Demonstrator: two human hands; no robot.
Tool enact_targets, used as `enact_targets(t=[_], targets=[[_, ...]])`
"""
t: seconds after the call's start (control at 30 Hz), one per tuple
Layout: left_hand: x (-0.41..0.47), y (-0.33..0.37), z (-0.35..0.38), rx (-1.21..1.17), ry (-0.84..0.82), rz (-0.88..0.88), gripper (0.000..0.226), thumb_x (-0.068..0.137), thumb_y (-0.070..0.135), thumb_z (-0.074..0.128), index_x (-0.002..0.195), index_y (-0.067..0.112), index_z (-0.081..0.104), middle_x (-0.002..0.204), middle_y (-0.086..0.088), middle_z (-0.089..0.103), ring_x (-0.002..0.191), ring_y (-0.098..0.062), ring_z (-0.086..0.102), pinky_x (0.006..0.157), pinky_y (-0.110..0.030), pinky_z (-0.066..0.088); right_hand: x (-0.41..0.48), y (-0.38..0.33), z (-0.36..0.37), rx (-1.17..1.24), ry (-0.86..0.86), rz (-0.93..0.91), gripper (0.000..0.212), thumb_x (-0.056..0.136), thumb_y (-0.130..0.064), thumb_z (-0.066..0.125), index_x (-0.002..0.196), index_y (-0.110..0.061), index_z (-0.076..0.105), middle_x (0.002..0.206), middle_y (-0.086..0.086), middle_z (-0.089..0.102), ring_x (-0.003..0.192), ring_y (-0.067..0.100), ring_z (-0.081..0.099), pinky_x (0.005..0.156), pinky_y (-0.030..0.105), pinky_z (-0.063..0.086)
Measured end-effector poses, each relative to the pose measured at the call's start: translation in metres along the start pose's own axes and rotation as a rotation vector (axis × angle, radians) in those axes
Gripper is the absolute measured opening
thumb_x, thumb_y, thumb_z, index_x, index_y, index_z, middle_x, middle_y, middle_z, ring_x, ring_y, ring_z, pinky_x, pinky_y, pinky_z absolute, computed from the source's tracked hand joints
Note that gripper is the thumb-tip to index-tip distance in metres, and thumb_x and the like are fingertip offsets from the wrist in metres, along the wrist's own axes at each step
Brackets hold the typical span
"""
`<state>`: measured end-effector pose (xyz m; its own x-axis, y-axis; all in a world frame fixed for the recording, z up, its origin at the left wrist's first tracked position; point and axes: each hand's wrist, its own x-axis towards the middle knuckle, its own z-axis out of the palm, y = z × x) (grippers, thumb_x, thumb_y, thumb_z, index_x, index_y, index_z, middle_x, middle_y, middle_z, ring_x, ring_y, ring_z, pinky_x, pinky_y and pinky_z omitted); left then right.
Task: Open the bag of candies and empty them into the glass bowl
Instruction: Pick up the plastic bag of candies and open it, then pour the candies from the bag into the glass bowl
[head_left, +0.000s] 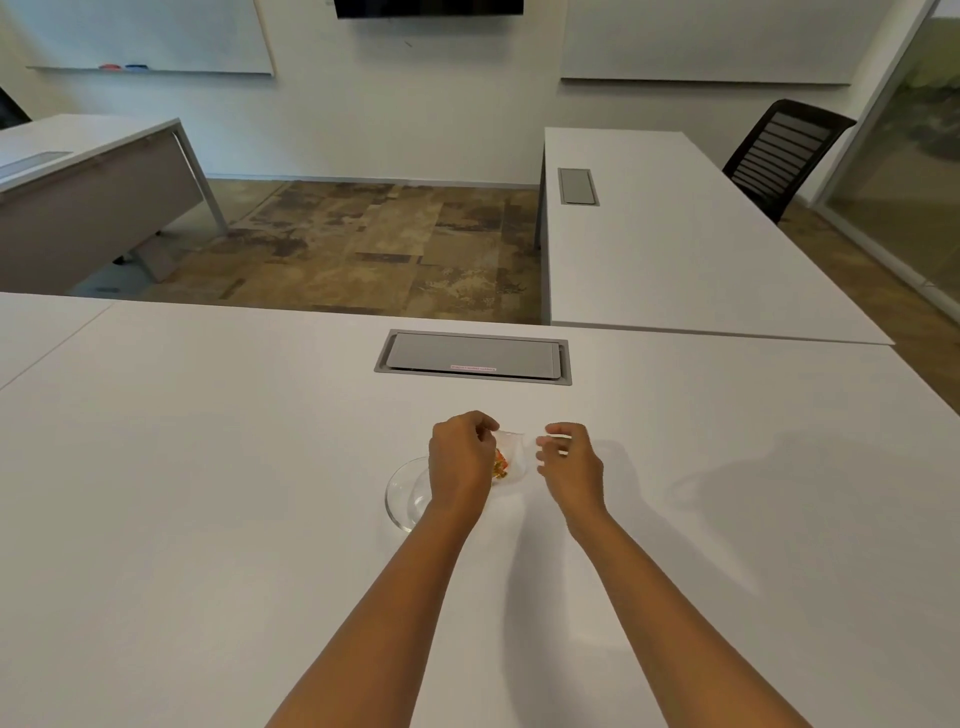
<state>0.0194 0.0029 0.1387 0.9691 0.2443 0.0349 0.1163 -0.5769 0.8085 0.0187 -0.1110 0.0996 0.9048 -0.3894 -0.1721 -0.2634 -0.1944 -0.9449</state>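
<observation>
both our forearms reach in from the near edge of the white table (208, 467), and at their ends our hands meet over the work. our left hand (460, 460) is curled closed, pinching the upper corner of the clear bag (511, 457), which hangs between the two hands with its long axis running roughly up and down. the candies (500, 464), orange and red, sit bunched in the bag's lower part, tight against the left hand. our right hand (569, 462) is just to the right of the bag with its fingers bent; whether it has hold of the bag's far edge or is merely close to it, we cannot tell.

the glass bowl (408, 493) stands on the table below and to the left of the bag, partly hidden under our left wrist, and looks empty where it shows. so the bowl lies on the left hand's side, and that hand is the nearer one to it. we judge the bag not yet opened; once its top parts, it must swing leftward and tip mouth-down over the bowl.

beyond us a grey cable hatch (472, 357) is set flush in the tabletop.
</observation>
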Motion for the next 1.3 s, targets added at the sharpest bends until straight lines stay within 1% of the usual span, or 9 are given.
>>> enact_targets(t=[0.1,0.27,0.37,0.53,0.73,0.93,1.13,1.23,1.3], targets=[[0.004,0.003,-0.008,-0.052,-0.010,0.036,0.022,0.090,0.009,0.056,0.104,0.008,0.072,0.110,-0.011,0.072,0.098,-0.023,0.067,0.093,-0.034,0.054,0.012,0.011,-0.008,0.084,-0.124,0.130,0.031,0.095,-0.011,0.048,0.125,-0.016,0.047,0.132,0.013,0.054,0.118,0.028,0.053,0.103,0.040,0.046],[0.014,0.005,-0.027,-0.288,-0.072,0.066,0.018,0.086,0.007,0.062,0.099,0.005,0.073,0.101,-0.013,0.074,0.087,-0.023,0.070,0.085,-0.032,0.058,0.023,0.021,-0.007,0.289,-0.486,0.223,0.053,0.094,-0.037,0.047,0.142,-0.020,0.030,0.145,0.007,0.040,0.133,0.027,0.041,0.113,0.046,0.033],[0.021,0.002,-0.034,-0.375,-0.090,0.033,0.016,0.085,0.006,0.063,0.097,0.004,0.073,0.096,-0.014,0.074,0.085,-0.024,0.071,0.083,-0.032,0.059,0.029,0.023,-0.002,0.472,-0.469,0.224,0.043,0.095,-0.035,0.046,0.135,-0.018,0.043,0.137,0.009,0.051,0.125,0.028,0.051,0.109,0.044,0.039],[0.031,-0.016,-0.034,-0.374,-0.044,-0.033,0.012,0.084,0.005,0.064,0.093,0.003,0.071,0.093,-0.017,0.074,0.083,-0.025,0.072,0.082,-0.032,0.059,0.029,0.022,0.004,0.486,-0.343,0.211,0.014,0.093,-0.016,0.053,0.098,-0.021,0.065,0.111,0.007,0.063,0.099,0.020,0.064,0.078,0.027,0.055],[0.031,-0.046,-0.028,-0.362,-0.081,-0.122,0.013,0.086,0.006,0.060,0.093,0.006,0.071,0.090,-0.010,0.072,0.081,-0.021,0.069,0.086,-0.037,0.058,0.027,0.027,0.011,0.318,-0.171,0.110,0.013,0.089,-0.010,0.060,0.098,-0.014,0.067,0.104,0.009,0.066,0.098,0.023,0.063,0.089,0.037,0.055],[0.019,-0.062,-0.023,-0.335,-0.201,-0.161,0.035,0.086,0.046,0.057,0.103,0.019,0.071,0.102,0.000,0.071,0.097,-0.018,0.065,0.088,-0.030,0.050,0.027,0.026,0.019,0.229,-0.059,0.088,0.018,0.084,-0.009,0.066,0.102,-0.008,0.071,0.101,0.012,0.071,0.092,0.025,0.068,0.083,0.038,0.058],[0.021,-0.070,-0.024,-0.367,-0.133,-0.145,0.020,0.089,0.025,0.060,0.097,0.011,0.072,0.108,-0.009,0.071,0.102,-0.025,0.066,0.089,-0.041,0.056,0.023,0.025,0.025,0.201,-0.181,0.050,0.016,0.084,-0.014,0.067,0.098,-0.011,0.072,0.097,0.009,0.072,0.088,0.021,0.069,0.075,0.029,0.058],[0.024,-0.073,-0.027,-0.437,-0.118,-0.148,0.014,0.090,0.022,0.058,0.093,0.014,0.070,0.101,-0.008,0.071,0.095,-0.023,0.068,0.083,-0.037,0.057,0.022,0.028,0.022,0.149,-0.352,-0.002,0.017,0.084,-0.021,0.066,0.100,-0.015,0.071,0.101,0.006,0.071,0.092,0.017,0.068,0.076,0.022,0.057],[0.026,-0.075,-0.029,-0.454,-0.113,-0.139,0.011,0.091,0.021,0.057,0.091,0.017,0.068,0.101,-0.008,0.071,0.090,-0.020,0.068,0.079,-0.032,0.056,0.021,0.030,0.020,0.059,-0.421,-0.041,0.021,0.083,-0.022,0.068,0.104,-0.016,0.071,0.103,0.004,0.071,0.095,0.018,0.067,0.083,0.025,0.055]])
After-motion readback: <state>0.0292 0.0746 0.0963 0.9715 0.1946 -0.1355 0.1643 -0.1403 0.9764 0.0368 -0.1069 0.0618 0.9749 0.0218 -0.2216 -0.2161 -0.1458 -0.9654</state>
